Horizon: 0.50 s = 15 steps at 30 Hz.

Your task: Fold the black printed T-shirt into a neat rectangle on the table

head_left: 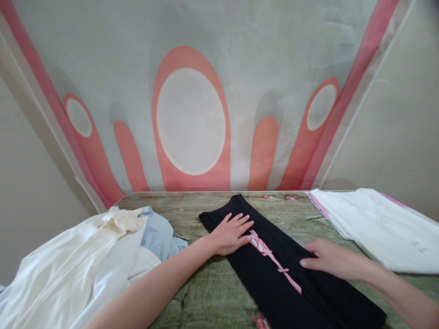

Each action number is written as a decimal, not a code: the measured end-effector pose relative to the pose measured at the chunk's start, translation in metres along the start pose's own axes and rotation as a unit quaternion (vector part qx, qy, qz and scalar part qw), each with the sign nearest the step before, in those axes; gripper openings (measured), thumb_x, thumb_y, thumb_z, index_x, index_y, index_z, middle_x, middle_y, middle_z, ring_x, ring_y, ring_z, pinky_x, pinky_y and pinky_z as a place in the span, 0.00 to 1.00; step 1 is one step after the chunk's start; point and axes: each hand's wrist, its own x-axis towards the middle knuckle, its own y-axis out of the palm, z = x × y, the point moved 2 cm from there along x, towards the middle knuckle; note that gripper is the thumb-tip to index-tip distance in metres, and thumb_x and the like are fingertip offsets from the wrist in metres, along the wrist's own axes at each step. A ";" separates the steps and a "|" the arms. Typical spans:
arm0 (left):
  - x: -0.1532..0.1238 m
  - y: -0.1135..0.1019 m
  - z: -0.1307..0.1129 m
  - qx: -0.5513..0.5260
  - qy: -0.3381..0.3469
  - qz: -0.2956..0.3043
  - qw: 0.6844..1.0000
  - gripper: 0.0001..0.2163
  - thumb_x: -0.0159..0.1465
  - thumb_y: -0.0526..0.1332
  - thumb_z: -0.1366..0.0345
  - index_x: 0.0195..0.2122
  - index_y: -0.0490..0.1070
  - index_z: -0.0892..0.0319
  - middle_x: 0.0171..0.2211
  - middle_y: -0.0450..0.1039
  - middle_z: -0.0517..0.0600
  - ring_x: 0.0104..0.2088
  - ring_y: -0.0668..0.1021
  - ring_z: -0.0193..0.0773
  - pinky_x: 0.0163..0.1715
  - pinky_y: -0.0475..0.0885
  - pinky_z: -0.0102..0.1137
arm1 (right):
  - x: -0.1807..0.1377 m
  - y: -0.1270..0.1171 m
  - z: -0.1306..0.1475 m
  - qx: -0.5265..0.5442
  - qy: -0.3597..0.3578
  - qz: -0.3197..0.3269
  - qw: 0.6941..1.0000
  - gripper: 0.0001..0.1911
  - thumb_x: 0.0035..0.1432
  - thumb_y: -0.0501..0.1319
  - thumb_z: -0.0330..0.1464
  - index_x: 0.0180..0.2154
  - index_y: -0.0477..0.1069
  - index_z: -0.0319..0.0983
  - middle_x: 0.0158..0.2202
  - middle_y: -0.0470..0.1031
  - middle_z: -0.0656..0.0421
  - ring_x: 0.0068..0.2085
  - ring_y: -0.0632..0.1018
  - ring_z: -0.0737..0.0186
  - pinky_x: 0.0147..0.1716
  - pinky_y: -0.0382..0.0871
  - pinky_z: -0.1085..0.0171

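Observation:
A long black garment [295, 292] with a pink printed stripe lies folded diagonally across the wooden table [212, 292]. My left hand [231, 233] rests flat on its far end, fingers spread and open. My right hand [331, 260] lies flat on the middle of the garment, fingers stretched out toward the pink stripe [274, 262]. Neither hand holds anything.
A heap of cream and white cloth [75, 265] with a pale blue piece [159, 233] covers the table's left side. A folded white cloth stack [377, 228] with pink edging sits at the right. A grey and coral patterned sheet [192, 119] hangs behind the table.

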 end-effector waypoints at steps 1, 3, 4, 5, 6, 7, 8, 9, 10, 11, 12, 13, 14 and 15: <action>-0.001 -0.002 0.001 -0.003 0.006 0.006 1.000 0.22 0.65 0.45 0.52 0.60 0.51 0.47 0.62 0.48 0.48 0.62 0.50 0.42 0.58 0.41 0.44 | -0.003 0.001 0.001 -0.001 0.005 0.001 1.000 0.14 0.48 0.58 0.39 0.19 0.66 0.37 0.21 0.71 0.61 0.25 0.69 0.64 0.23 0.54 0.67; -0.001 -0.007 0.004 -0.013 0.010 0.025 1.000 0.22 0.64 0.47 0.52 0.59 0.51 0.46 0.62 0.49 0.47 0.62 0.50 0.42 0.58 0.41 0.44 | -0.010 0.003 0.003 0.004 0.012 0.002 1.000 0.13 0.47 0.59 0.40 0.20 0.66 0.38 0.23 0.72 0.60 0.27 0.70 0.62 0.23 0.55 0.67; 0.000 -0.009 0.005 -0.019 0.011 0.033 0.999 0.22 0.64 0.48 0.52 0.59 0.52 0.46 0.61 0.49 0.46 0.62 0.50 0.42 0.58 0.41 0.44 | -0.014 0.004 0.004 0.008 0.015 0.000 1.000 0.12 0.47 0.59 0.40 0.20 0.67 0.38 0.24 0.73 0.59 0.28 0.71 0.61 0.24 0.56 0.67; 0.001 -0.010 0.007 -0.026 0.013 0.040 0.999 0.22 0.64 0.49 0.52 0.59 0.53 0.45 0.61 0.50 0.46 0.62 0.50 0.41 0.58 0.41 0.43 | -0.018 0.006 0.005 0.014 0.019 -0.002 1.000 0.12 0.46 0.60 0.41 0.22 0.68 0.38 0.26 0.73 0.59 0.29 0.71 0.60 0.25 0.57 0.67; 0.002 -0.012 0.009 -0.034 0.017 0.043 0.998 0.21 0.64 0.50 0.53 0.58 0.53 0.45 0.61 0.50 0.45 0.62 0.51 0.41 0.59 0.41 0.43 | -0.023 0.009 0.006 0.018 0.026 -0.006 0.999 0.12 0.46 0.60 0.41 0.23 0.69 0.39 0.28 0.74 0.58 0.30 0.72 0.59 0.25 0.58 0.66; 0.002 -0.013 0.011 -0.044 0.022 0.040 0.998 0.21 0.64 0.50 0.54 0.58 0.54 0.44 0.61 0.51 0.44 0.62 0.52 0.40 0.59 0.41 0.42 | -0.027 0.011 0.007 0.021 0.036 -0.010 0.999 0.12 0.45 0.60 0.42 0.24 0.69 0.39 0.29 0.74 0.58 0.31 0.72 0.58 0.26 0.59 0.66; 0.002 -0.013 0.014 -0.054 0.026 0.033 0.998 0.19 0.64 0.49 0.54 0.57 0.56 0.44 0.60 0.53 0.44 0.61 0.53 0.39 0.59 0.42 0.40 | -0.031 0.014 0.009 0.020 0.047 -0.011 0.999 0.13 0.45 0.60 0.43 0.24 0.69 0.39 0.30 0.74 0.57 0.31 0.72 0.58 0.26 0.60 0.66; 0.001 -0.014 0.017 -0.062 0.027 0.023 0.997 0.18 0.65 0.48 0.55 0.57 0.57 0.44 0.60 0.54 0.44 0.61 0.54 0.38 0.59 0.43 0.39 | -0.035 0.018 0.011 0.018 0.058 -0.005 0.998 0.14 0.44 0.61 0.44 0.25 0.69 0.39 0.30 0.74 0.57 0.31 0.72 0.58 0.25 0.60 0.66; 0.000 -0.014 0.021 -0.069 0.025 0.011 0.997 0.18 0.66 0.47 0.56 0.56 0.58 0.44 0.60 0.54 0.44 0.61 0.55 0.37 0.59 0.44 0.37 | -0.039 0.021 0.015 0.017 0.067 0.009 0.998 0.14 0.44 0.61 0.45 0.26 0.69 0.40 0.29 0.74 0.58 0.30 0.72 0.59 0.24 0.59 0.66; -0.002 -0.014 0.026 -0.072 0.019 0.000 0.997 0.17 0.66 0.46 0.56 0.56 0.59 0.45 0.59 0.55 0.44 0.60 0.55 0.36 0.59 0.44 0.36 | -0.043 0.025 0.020 0.018 0.073 0.030 0.997 0.14 0.44 0.61 0.45 0.26 0.69 0.40 0.28 0.73 0.58 0.29 0.72 0.60 0.23 0.59 0.67; -0.003 -0.015 0.031 -0.071 0.009 -0.008 0.997 0.17 0.66 0.45 0.56 0.56 0.59 0.45 0.59 0.55 0.44 0.60 0.55 0.35 0.59 0.44 0.36 | -0.046 0.028 0.027 0.018 0.074 0.049 0.996 0.14 0.43 0.61 0.44 0.27 0.69 0.40 0.27 0.73 0.59 0.27 0.71 0.61 0.22 0.58 0.67; -0.004 -0.015 0.036 -0.067 -0.004 -0.012 0.998 0.17 0.66 0.45 0.57 0.56 0.59 0.46 0.60 0.54 0.44 0.61 0.55 0.35 0.59 0.44 0.36 | -0.049 0.031 0.035 0.020 0.071 0.066 0.995 0.14 0.43 0.61 0.44 0.27 0.69 0.40 0.26 0.72 0.60 0.26 0.70 0.62 0.20 0.56 0.68; -0.004 -0.016 0.042 -0.060 -0.018 -0.012 0.998 0.18 0.66 0.45 0.56 0.56 0.59 0.46 0.60 0.54 0.44 0.61 0.54 0.35 0.59 0.43 0.36 | -0.052 0.033 0.045 0.022 0.066 0.079 0.994 0.13 0.43 0.61 0.43 0.26 0.69 0.40 0.25 0.71 0.60 0.24 0.69 0.64 0.18 0.54 0.69; -0.005 -0.017 0.048 -0.051 -0.029 -0.009 0.998 0.18 0.66 0.45 0.56 0.56 0.58 0.46 0.60 0.53 0.44 0.61 0.54 0.35 0.59 0.42 0.36 | -0.055 0.035 0.057 0.024 0.057 0.090 0.994 0.11 0.43 0.60 0.41 0.25 0.69 0.39 0.23 0.70 0.61 0.23 0.68 0.66 0.17 0.52 0.69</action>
